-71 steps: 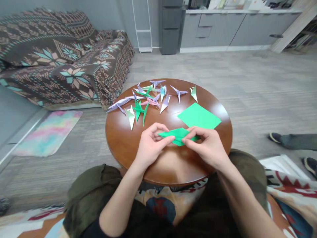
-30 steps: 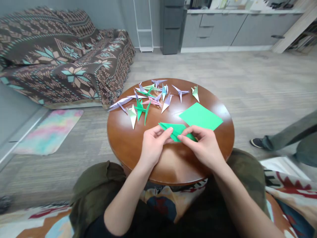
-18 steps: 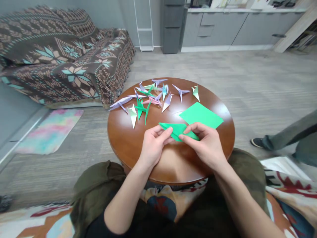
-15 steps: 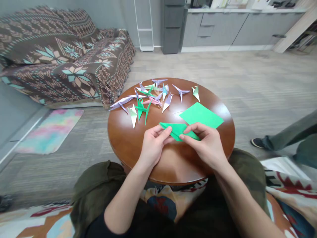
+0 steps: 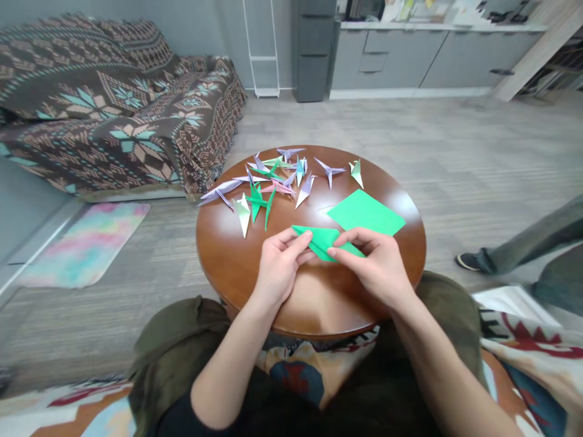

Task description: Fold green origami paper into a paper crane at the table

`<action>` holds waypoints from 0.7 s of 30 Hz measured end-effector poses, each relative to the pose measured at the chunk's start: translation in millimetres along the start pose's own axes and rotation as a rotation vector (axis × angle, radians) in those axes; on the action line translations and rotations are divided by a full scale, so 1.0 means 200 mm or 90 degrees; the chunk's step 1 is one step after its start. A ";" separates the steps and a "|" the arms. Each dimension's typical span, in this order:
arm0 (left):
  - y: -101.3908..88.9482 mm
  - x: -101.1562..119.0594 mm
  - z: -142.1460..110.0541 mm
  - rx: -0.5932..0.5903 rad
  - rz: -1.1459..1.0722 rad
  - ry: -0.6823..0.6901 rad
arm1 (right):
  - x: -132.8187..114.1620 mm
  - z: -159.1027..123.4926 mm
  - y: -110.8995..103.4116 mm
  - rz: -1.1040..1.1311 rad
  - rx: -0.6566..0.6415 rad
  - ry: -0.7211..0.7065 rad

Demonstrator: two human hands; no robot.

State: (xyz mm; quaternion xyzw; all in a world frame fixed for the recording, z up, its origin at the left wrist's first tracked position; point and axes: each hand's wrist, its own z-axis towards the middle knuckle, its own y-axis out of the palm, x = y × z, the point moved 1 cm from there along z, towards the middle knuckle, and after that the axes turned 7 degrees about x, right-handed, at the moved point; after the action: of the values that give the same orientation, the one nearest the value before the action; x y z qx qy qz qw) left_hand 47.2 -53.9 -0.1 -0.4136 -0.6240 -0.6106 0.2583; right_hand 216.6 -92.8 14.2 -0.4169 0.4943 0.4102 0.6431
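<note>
A folded piece of green origami paper is held between both hands above the near half of the round table. My left hand pinches its left part, thumb on top and fingers behind. With thumb and fingertips, my right hand grips the paper's right part. Just beyond the right hand lies a flat green sheet. Several paper cranes in purple, green, pink and white are grouped at the far left; among them are a green crane and a pale green-and-white crane. Fingers cover parts of the folded paper.
The brown round table stands before my knees. A purple crane and a small green-white crane sit near its far edge. A blanket-covered sofa is at left. Another person's leg shows at right.
Since the earliest frame the green paper has been tilted, and its near edge now slopes down to the right. The fingers have shifted slightly. The other person's legs have moved left.
</note>
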 end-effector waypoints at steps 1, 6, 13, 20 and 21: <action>0.00 0.00 0.00 0.002 -0.001 0.000 | 0.00 0.00 0.00 0.003 -0.005 0.007; -0.01 0.02 0.01 0.004 -0.002 0.003 | 0.01 -0.02 0.02 0.021 -0.008 0.018; -0.04 0.04 0.02 0.032 -0.003 -0.005 | 0.03 -0.05 0.05 0.042 0.028 -0.012; -0.10 0.09 0.07 0.129 -0.039 0.025 | 0.07 -0.03 0.03 0.022 0.047 -0.012; -0.10 0.09 0.06 0.107 -0.023 0.015 | 0.07 -0.03 0.03 0.025 0.056 -0.011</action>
State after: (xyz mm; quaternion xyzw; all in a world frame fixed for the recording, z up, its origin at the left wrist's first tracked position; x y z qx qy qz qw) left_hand 24.0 -36.1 2.1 -0.3721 -0.6773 -0.5656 0.2881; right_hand 212.7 -94.4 -1.8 -0.3752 0.5141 0.4041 0.6570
